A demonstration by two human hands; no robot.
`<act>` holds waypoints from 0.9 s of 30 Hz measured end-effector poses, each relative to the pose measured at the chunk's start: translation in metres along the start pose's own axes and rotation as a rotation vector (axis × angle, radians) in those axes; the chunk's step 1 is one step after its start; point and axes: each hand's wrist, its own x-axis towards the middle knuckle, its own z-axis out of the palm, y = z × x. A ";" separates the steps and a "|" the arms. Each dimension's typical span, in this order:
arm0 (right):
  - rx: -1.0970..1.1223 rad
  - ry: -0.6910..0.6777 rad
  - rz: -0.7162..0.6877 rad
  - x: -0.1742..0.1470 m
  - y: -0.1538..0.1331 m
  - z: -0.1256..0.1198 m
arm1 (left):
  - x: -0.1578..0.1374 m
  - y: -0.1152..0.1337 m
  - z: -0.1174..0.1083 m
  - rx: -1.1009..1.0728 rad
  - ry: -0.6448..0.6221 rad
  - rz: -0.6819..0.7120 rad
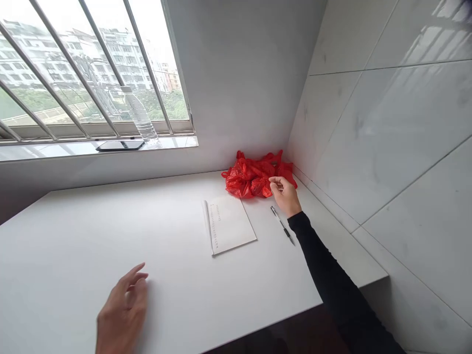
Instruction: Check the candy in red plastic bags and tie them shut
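Note:
A crumpled red plastic bag (245,178) lies at the back right of the white table, against the wall. My right hand (286,196), in a black sleeve, reaches to the right side of this bag. Its fingers are bent with a small gap between thumb and forefinger, and whether they touch the bag is unclear. Just below that hand lies a pen (282,225) with a black grip. A notebook (232,223) with a rolled-back cover and printed marks rests left of the pen. Over the table's near left part, my left hand (125,309) hangs loosely open, holding nothing.
On the window sill (180,142) stand a clear water bottle (142,118), tilted in the view, and a flat dark phone or tablet (120,145). Metal bars cross the window. A tiled wall (398,147) bounds the white table (165,226) on the right.

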 end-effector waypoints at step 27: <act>-0.370 -0.052 0.419 -0.027 0.096 -0.056 | 0.006 0.031 0.031 0.138 -0.054 0.190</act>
